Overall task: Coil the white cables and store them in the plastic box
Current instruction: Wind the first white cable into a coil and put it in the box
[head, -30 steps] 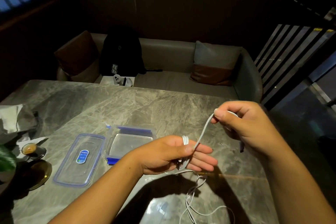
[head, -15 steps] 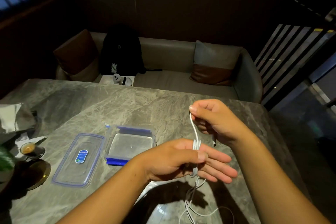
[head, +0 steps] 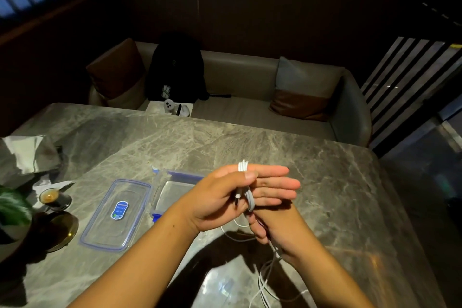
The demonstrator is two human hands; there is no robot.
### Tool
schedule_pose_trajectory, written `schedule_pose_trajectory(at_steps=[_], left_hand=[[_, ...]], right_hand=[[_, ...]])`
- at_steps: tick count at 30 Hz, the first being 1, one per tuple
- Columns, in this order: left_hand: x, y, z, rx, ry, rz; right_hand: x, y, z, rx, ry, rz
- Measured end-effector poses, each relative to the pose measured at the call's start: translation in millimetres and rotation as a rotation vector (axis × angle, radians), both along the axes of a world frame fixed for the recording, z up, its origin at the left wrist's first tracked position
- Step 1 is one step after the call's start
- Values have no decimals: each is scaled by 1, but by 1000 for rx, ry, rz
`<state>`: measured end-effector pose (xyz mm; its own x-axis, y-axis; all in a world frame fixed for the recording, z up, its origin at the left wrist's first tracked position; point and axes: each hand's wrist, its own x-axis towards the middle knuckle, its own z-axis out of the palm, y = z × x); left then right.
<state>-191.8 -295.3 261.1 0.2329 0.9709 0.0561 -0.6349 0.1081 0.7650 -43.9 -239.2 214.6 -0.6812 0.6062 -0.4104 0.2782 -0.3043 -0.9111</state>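
At the far left of the veined grey stone table [head: 325, 182] sit a crumpled shiny wrapper [head: 27, 152], a small glass of dark drink [head: 51, 198] and a round dark saucer [head: 61, 230]. Next comes the clear plastic lid [head: 117, 215], a rounded rectangle with a blue rim and an oval blue label, lying flat. Just right of it stands the plastic box [head: 172, 190], transparent, shallow and rectangular, with blue clips, open; its near right corner is hidden behind the left wrist.

The left hand [head: 225, 195] is held above the table, fingers straight and together, pointing right. The white cable [head: 246, 182], thin and smooth, is wound in several turns around those fingers, the loops running roughly up and down across them. The thumb presses the turns against the index finger, so this hand clamps the coil; a short plug end sticks out below the thumb, pointing down.

Below and to the right, the right hand [head: 277, 230] sits under the left fingers, curled closed around the loose run of cable, which trails from the coil down through it and lies in slack curves on the table toward the near edge.
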Motion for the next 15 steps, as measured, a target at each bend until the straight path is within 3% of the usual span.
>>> schedule_pose_trajectory(at_steps=[8,10,13,15], left_hand=[[-10,2,-13,-50,57,147],[-10,1,-15,-72,42,144],[-4,0,-17,-87,42,106],[1,-2,-19,-90,25,72]], right_hand=[[16,-17,32,331,-114,195],[21,-17,43,564,-182,256],[28,-12,49,1070,-257,299],[29,-5,49,1181,-216,251]])
